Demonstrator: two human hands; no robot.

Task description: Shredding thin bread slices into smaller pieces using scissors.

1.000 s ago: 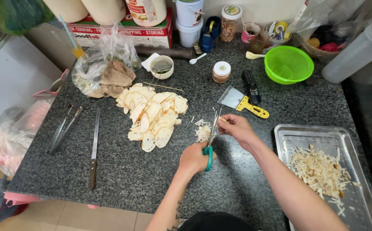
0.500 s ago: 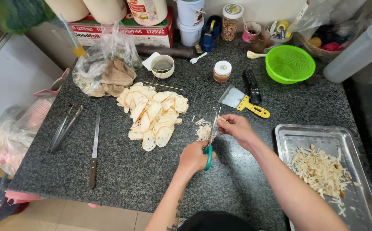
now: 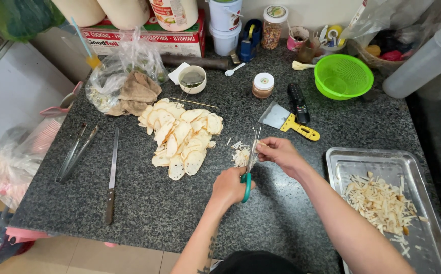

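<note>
Scissors [image 3: 250,162] with green handles sit in the left hand [image 3: 230,185], which is curled tight around the grips just below the small heap of cut strips [image 3: 239,156] on the dark speckled table [image 3: 154,203]. The blades point up and away from the person, and they look nearly closed, though the exact gap is too fine to tell. The right hand [image 3: 279,152] lies just right of the blades, its fingers pinched narrow on a pale slice right at the blade; the piece itself is mostly hidden by the fingers.

Taking the scissors as the landmark: the cut strips lie touching the blades on their left side. A larger pile of pale round slices [image 3: 182,137] spreads out further left, near but apart from the strips. Well to the left of that lie a long knife [image 3: 112,175] and a pair of metal tongs [image 3: 76,152], side by side. Up and to the right of the scissors is a scraper with a yellow handle [image 3: 289,122], and beyond it a green plastic strainer [image 3: 343,76]. To the lower right, well apart, a metal tray [image 3: 342,162] holds a bed of the same pale cut strips. Above the slice pile sit a small white bowl [image 3: 192,78] and a clear bag with a brown cloth [image 3: 136,89].
</note>
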